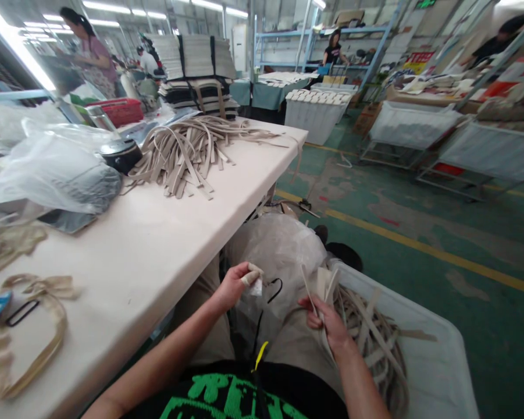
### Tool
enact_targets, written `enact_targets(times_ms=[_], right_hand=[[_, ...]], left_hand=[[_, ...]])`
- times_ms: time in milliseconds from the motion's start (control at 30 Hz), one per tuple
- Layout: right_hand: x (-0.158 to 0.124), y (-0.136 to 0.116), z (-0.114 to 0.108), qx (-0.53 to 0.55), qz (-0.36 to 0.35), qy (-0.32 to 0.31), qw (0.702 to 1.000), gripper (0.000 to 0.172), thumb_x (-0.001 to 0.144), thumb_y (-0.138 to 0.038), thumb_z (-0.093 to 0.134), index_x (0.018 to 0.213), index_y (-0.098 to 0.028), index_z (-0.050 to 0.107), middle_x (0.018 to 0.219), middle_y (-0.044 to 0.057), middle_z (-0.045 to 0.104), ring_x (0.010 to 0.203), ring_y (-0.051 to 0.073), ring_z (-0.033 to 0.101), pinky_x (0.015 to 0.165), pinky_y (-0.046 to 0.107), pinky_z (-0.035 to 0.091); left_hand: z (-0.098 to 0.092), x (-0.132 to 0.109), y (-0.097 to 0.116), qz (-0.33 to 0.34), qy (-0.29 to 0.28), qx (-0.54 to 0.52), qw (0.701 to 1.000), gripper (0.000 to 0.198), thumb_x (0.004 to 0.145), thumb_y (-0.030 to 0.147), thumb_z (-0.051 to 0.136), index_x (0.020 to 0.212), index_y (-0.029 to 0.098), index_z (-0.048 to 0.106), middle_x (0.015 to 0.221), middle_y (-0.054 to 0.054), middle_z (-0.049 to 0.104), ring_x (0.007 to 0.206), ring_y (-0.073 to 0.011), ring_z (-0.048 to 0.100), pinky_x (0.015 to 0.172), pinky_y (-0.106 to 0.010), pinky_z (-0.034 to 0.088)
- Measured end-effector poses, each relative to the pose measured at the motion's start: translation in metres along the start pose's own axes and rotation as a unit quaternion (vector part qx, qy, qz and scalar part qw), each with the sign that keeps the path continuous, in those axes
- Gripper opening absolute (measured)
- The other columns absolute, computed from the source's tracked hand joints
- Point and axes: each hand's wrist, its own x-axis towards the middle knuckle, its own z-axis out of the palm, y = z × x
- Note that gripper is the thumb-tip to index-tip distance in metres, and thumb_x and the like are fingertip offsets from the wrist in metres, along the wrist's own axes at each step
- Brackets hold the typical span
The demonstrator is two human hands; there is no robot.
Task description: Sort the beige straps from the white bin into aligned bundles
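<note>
Your black shirt (318, 390) w/ green print is closest; L hand (235, 285) has fingers pinching small white pc (256, 287); R hand (329, 322) grips beige strips (321, 283) beside bin (447, 352); keep 'em flat, ends aligned.

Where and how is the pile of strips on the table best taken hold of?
Probably by the loose ends on the near side of the pile of strips, coming from the wearer's side of the table: there the ends fan out toward the camera, while farther back strips loop over one another.
</note>
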Motion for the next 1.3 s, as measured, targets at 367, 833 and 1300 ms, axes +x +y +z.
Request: enact_targets(times_ms=[367,833,1300], right_hand=[[-0.011,-0.050,0.080,0.320,0.065,-0.208,0.922,0.035,0.067,-0.046,0.076,0.085,-0.015,0.070,0.086,0.006,0.070,0.039,-0.001,0.021,0.037,0.015,0.019],[-0.032,-0.129,0.075,0.017,-0.208,-0.135,0.969,0.036,0.085,-0.048,0.061,0.087,-0.015,0.074,0.043,-0.005,0.043,0.038,0.006,0.032,0.039,0.021,0.023],[-0.026,-0.124,0.064,0.047,-0.179,-0.184,0.965,0.037,0.084,-0.049,0.062,0.082,-0.013,0.072,0.045,-0.004,0.045,0.037,0.004,0.029,0.038,0.020,0.020]], left_hand=[[0.005,-0.071,-0.003,0.017,-0.128,0.085,0.988,0.033,0.084,0.040,0.063,0.102,0.012,0.064,0.075,-0.003,0.063,0.068,-0.0119,0.054,0.065,-0.022,0.042],[-0.001,-0.061,-0.017,-0.091,-0.210,0.004,0.974,0.055,0.082,0.060,0.058,0.103,0.010,0.068,0.100,-0.014,0.069,0.092,-0.0246,0.063,0.085,-0.034,0.046],[-0.018,-0.041,-0.020,-0.204,-0.138,-0.312,0.918,0.073,0.078,0.070,0.053,0.127,0.016,0.056,0.108,-0.013,0.064,0.090,-0.0219,0.063,0.080,-0.033,0.047]])
